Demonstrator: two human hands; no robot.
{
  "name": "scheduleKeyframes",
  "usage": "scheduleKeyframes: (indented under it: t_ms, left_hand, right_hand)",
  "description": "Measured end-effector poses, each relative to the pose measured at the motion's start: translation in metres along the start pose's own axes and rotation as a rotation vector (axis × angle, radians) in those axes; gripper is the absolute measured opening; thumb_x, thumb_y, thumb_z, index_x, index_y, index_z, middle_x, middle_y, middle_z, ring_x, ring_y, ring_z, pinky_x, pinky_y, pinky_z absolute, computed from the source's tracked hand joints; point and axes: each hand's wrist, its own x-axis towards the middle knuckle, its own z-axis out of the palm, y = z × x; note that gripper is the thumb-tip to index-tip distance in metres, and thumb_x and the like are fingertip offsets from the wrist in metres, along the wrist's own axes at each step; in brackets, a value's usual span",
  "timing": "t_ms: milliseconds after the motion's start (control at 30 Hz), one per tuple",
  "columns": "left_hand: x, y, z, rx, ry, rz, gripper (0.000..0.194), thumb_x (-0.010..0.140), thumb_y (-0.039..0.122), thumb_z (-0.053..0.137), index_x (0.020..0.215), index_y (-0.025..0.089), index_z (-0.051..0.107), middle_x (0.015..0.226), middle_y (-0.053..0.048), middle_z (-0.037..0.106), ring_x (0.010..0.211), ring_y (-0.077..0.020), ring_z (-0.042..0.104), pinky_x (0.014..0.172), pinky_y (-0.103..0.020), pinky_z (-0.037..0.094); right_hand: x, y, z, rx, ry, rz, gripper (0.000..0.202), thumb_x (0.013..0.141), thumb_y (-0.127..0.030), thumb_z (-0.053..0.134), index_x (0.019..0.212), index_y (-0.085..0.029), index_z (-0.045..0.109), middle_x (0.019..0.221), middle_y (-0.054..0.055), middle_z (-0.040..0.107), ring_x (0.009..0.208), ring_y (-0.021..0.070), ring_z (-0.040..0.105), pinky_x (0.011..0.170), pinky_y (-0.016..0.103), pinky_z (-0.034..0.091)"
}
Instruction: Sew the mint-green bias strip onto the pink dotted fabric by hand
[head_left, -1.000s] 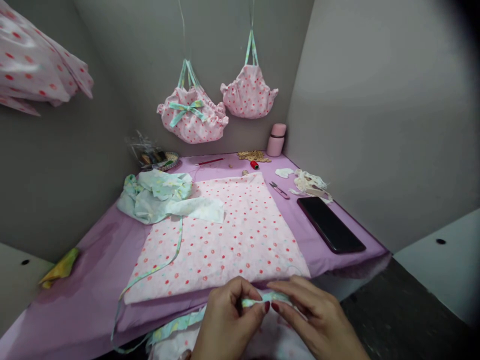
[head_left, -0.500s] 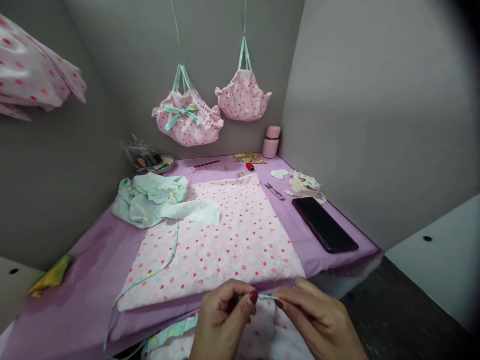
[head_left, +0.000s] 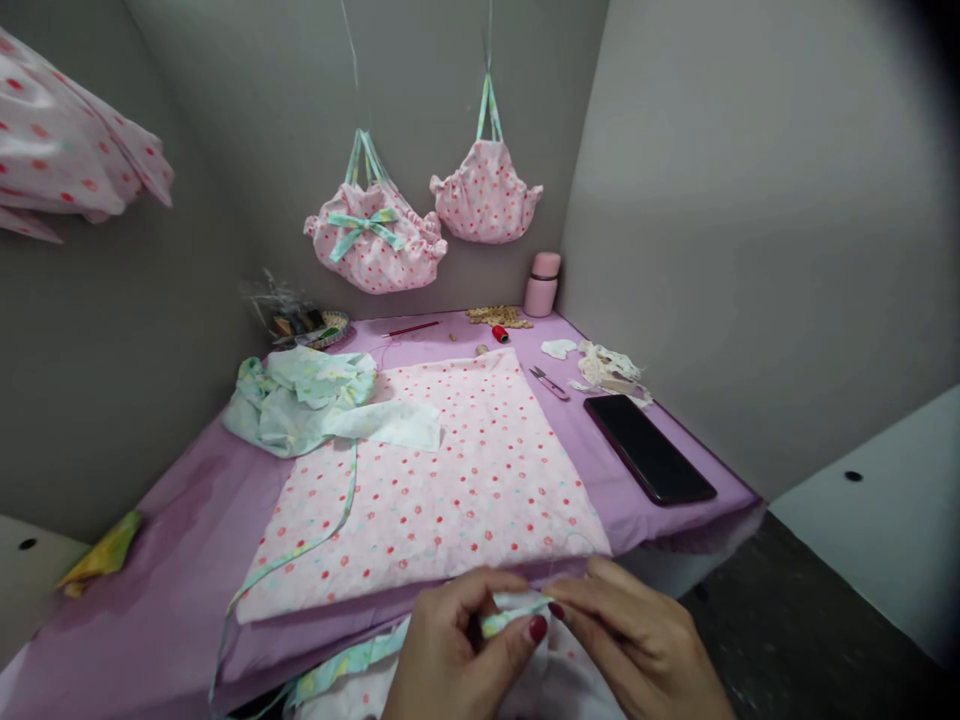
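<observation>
At the table's front edge my left hand (head_left: 469, 640) pinches a narrow green strip (head_left: 501, 622) between thumb and fingers. Close on its right, my right hand (head_left: 637, 635) is closed on the strip's other end, fingertips almost touching the left thumb. A thin thread rises near the right fingertips. Below both hands hangs pink dotted cloth (head_left: 559, 680) with a green ruffled edge (head_left: 349, 660). A flat pink dotted fabric (head_left: 457, 490) lies on the table beyond, with a thin green cord across its left side.
Crumpled green cloth (head_left: 300, 400) lies left on the purple table (head_left: 180, 560). To the right are a black phone (head_left: 649, 450), small snips (head_left: 550, 384) and white lace (head_left: 611, 368). A red spool (head_left: 500, 334) and pink bottle (head_left: 542, 285) stand behind. Pink dotted pieces (head_left: 379, 240) hang above.
My left hand has moved slightly right and tilted, its thumb now closer to the right fingertips. More of the green strip shows between its fingers. My right hand has barely moved.
</observation>
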Motion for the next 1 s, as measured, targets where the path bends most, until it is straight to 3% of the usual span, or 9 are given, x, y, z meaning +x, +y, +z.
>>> scheduleKeyframes:
  t_ms: [133, 300, 367, 500, 633, 700, 767, 867, 1000]
  left_hand:
    - [-0.001, 0.004, -0.003, 0.223, -0.028, 0.091, 0.019, 0.083, 0.025, 0.056, 0.075, 0.017, 0.070, 0.067, -0.004, 0.070, 0.060, -0.0150, 0.062, 0.057, -0.020, 0.044]
    - [-0.001, 0.002, -0.004, 0.421, 0.129, 0.432, 0.011, 0.079, 0.014, 0.059, 0.076, 0.016, 0.069, 0.065, -0.003, 0.070, 0.059, -0.0148, 0.064, 0.054, -0.021, 0.045]
    - [-0.001, 0.001, -0.004, 0.421, 0.164, 0.504, 0.010, 0.077, 0.012, 0.060, 0.076, 0.016, 0.068, 0.062, -0.002, 0.069, 0.056, -0.0140, 0.063, 0.052, -0.020, 0.045]
    - [0.000, 0.002, -0.004, 0.407, 0.132, 0.506, 0.012, 0.076, 0.009, 0.058, 0.076, 0.016, 0.068, 0.061, -0.001, 0.069, 0.055, -0.0124, 0.063, 0.051, -0.018, 0.046]
    - [0.000, 0.003, -0.005, 0.424, 0.138, 0.541, 0.013, 0.075, 0.008, 0.058, 0.075, 0.016, 0.068, 0.061, -0.001, 0.069, 0.053, -0.0117, 0.063, 0.049, -0.017, 0.046]
    - [0.000, 0.004, -0.006, 0.435, 0.138, 0.568, 0.013, 0.075, 0.008, 0.058, 0.075, 0.016, 0.068, 0.058, 0.000, 0.068, 0.051, -0.0117, 0.062, 0.048, -0.018, 0.045]
    - [0.000, 0.004, -0.007, 0.462, 0.138, 0.600, 0.014, 0.076, 0.009, 0.057, 0.076, 0.016, 0.069, 0.056, 0.000, 0.067, 0.049, -0.0118, 0.061, 0.046, -0.018, 0.044]
    - [0.001, 0.004, -0.007, 0.528, 0.179, 0.663, 0.015, 0.077, 0.010, 0.055, 0.076, 0.016, 0.068, 0.054, 0.000, 0.066, 0.046, -0.0120, 0.060, 0.044, -0.019, 0.043]
    - [0.003, 0.000, -0.006, 0.608, 0.225, 0.710, 0.017, 0.080, 0.011, 0.050, 0.075, 0.017, 0.066, 0.056, 0.000, 0.067, 0.046, -0.0129, 0.061, 0.044, -0.020, 0.045]
  right_hand:
    - [-0.002, 0.002, 0.001, 0.000, 0.012, 0.015, 0.020, 0.086, -0.015, 0.049, 0.090, -0.021, 0.068, 0.062, 0.001, 0.058, 0.055, 0.0148, 0.059, 0.048, 0.023, 0.046]
    - [-0.002, 0.005, 0.003, 0.017, -0.002, 0.006, 0.021, 0.086, -0.014, 0.050, 0.093, -0.021, 0.068, 0.064, 0.001, 0.061, 0.057, 0.0148, 0.060, 0.050, 0.023, 0.045]
    - [-0.003, 0.005, 0.003, 0.032, -0.002, 0.008, 0.022, 0.086, -0.014, 0.050, 0.094, -0.021, 0.069, 0.064, 0.002, 0.061, 0.057, 0.0148, 0.059, 0.050, 0.023, 0.044]
    - [-0.008, 0.007, 0.003, 0.113, -0.014, 0.106, 0.016, 0.084, -0.021, 0.054, 0.088, -0.023, 0.070, 0.062, 0.001, 0.060, 0.056, 0.0152, 0.057, 0.050, 0.023, 0.043]
    - [-0.007, 0.013, 0.003, 0.387, 0.115, 0.467, 0.020, 0.078, -0.038, 0.062, 0.090, -0.023, 0.068, 0.061, -0.001, 0.059, 0.054, 0.0143, 0.052, 0.049, 0.022, 0.041]
    - [-0.003, 0.016, 0.004, 0.579, 0.106, 0.605, 0.027, 0.077, -0.041, 0.062, 0.096, -0.022, 0.066, 0.072, 0.001, 0.062, 0.062, 0.0146, 0.055, 0.056, 0.022, 0.044]
    - [0.002, 0.017, 0.005, 0.723, -0.042, 0.640, 0.027, 0.077, -0.043, 0.063, 0.091, -0.020, 0.067, 0.076, 0.001, 0.063, 0.068, 0.0147, 0.055, 0.061, 0.023, 0.044]
    - [0.005, 0.019, 0.006, 0.770, -0.208, 0.631, 0.031, 0.076, -0.046, 0.062, 0.065, -0.016, 0.060, 0.059, -0.003, 0.053, 0.056, 0.0115, 0.047, 0.054, 0.021, 0.039]
    - [0.005, 0.017, -0.001, 0.691, -0.058, 0.637, 0.038, 0.078, -0.049, 0.057, 0.059, -0.019, 0.046, 0.055, -0.006, 0.038, 0.050, 0.0096, 0.035, 0.046, 0.019, 0.032]
